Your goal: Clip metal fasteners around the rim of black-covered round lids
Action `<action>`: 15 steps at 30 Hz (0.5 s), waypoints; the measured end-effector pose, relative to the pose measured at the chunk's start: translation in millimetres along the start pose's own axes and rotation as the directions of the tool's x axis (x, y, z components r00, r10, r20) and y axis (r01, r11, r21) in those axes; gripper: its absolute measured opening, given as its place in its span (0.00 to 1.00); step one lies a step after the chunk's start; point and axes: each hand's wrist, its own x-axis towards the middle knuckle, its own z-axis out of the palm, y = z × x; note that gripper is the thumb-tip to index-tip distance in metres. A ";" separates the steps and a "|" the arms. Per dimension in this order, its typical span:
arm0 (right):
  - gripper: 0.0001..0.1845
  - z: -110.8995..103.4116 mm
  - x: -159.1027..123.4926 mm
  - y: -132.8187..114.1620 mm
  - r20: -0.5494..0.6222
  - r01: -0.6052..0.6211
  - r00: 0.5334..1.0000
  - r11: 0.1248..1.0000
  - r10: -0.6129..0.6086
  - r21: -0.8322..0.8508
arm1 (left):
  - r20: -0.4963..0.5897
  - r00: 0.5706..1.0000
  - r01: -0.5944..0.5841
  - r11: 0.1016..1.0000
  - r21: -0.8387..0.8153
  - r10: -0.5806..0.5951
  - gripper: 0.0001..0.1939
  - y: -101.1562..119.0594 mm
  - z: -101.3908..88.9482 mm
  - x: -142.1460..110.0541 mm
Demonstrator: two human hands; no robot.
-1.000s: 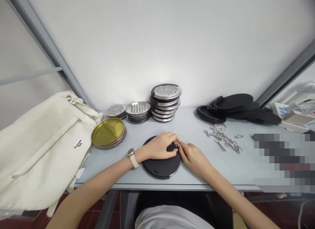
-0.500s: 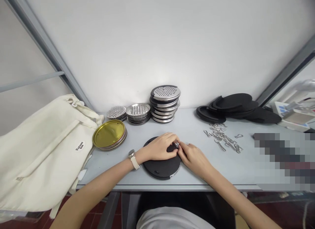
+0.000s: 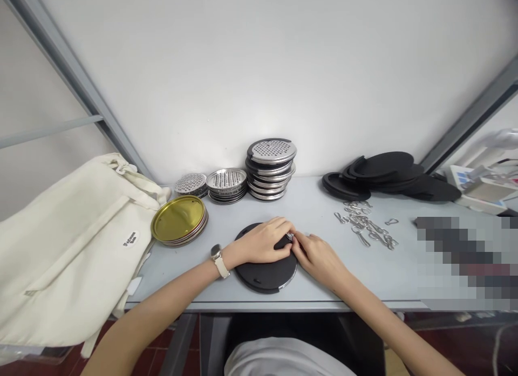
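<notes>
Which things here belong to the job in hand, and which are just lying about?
Likely the job's:
- flat black round disc
- small silver metal clip
- loose silver wire clips
- pile of flat black discs
- gold-topped round metal stack
- silver and black grater stack
- low stacks of perforated silver discs

Probably just lying about:
- cream cloth bag
- white rectangular box

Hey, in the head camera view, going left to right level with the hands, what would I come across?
Cream bag, gold-topped disc stack, wristwatch, left hand, right hand, scattered metal clips.
</notes>
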 end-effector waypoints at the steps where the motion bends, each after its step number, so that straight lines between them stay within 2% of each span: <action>1: 0.14 -0.2 0.1 0.0 0.002 0.000 1.000 1.000 0.000 0.002 | 0.007 1.000 -0.008 1.000 0.022 0.008 0.08 0.1 0.4 -0.1; 5: 0.14 -1.0 -0.7 0.1 0.003 -0.006 1.000 1.000 0.006 0.004 | 0.011 1.000 -0.024 0.996 0.083 0.023 0.06 -0.3 2.0 -0.8; 15: 0.14 1.3 0.4 0.1 0.007 -0.026 1.000 0.999 0.026 0.035 | 0.010 0.999 -0.039 0.993 0.110 0.038 0.06 -1.6 3.0 -0.6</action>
